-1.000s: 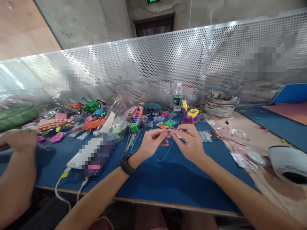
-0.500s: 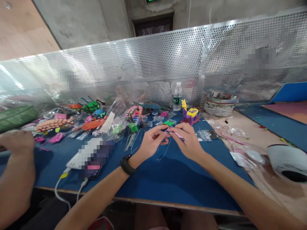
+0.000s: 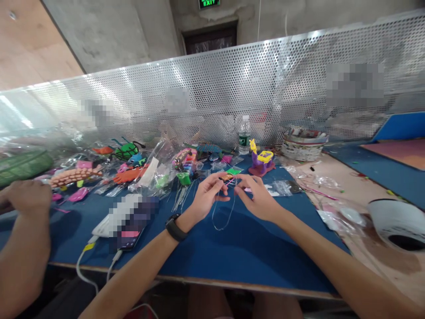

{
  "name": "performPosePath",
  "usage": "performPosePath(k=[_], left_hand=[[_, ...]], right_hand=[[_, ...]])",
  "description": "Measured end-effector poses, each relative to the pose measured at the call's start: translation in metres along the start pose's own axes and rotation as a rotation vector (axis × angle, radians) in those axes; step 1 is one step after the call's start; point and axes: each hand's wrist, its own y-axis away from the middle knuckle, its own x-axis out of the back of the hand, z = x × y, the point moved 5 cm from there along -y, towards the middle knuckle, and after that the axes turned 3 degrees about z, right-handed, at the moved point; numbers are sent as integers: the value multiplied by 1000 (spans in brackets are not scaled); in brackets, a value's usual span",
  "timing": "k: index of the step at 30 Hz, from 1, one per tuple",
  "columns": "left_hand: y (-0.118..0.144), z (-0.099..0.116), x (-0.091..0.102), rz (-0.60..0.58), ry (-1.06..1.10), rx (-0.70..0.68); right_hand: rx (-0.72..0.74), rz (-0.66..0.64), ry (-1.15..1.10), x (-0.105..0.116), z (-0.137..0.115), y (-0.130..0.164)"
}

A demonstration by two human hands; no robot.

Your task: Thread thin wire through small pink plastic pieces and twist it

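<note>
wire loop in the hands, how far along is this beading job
Done: finished bead figures lie in bags along the back of the blue mat. In hand: left hand and right hand pinch a thin wire hanging in a loop, bare below. Left: most beads still bagged.

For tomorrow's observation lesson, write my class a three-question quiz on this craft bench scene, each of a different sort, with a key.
1. True or false: both hands hold the thin wire loop.
2. Which wrist bears the black watch? A left, B right.
3. What stands by the mesh screen, behind the purple toy?

Key
1. True: left hand and right hand pinch it.
2. A.
3. A water bottle.
</note>
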Motion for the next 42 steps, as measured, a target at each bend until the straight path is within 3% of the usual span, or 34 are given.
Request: performPosePath(k=[5, 14, 25, 35, 40, 42], left_hand=[[0, 5, 1, 15, -155, -67], [-1, 5, -1, -2, -231, -105], [-2, 3, 5, 15, -337, -166], [-5, -1, 8, 54, -180, 11], [-6, 1, 7, 38, -200, 54], [-6, -1, 7, 21, -165, 86]], right_hand=[[-25, -25, -94, -1, 3, -1], [-78, 1, -187, 1, 5, -2], [-27, 45, -72, -3, 8, 0], [-66, 118, 2, 3, 8, 1], [-6, 75, 60, 0, 7, 0], [49, 115, 105, 1, 2, -1]])
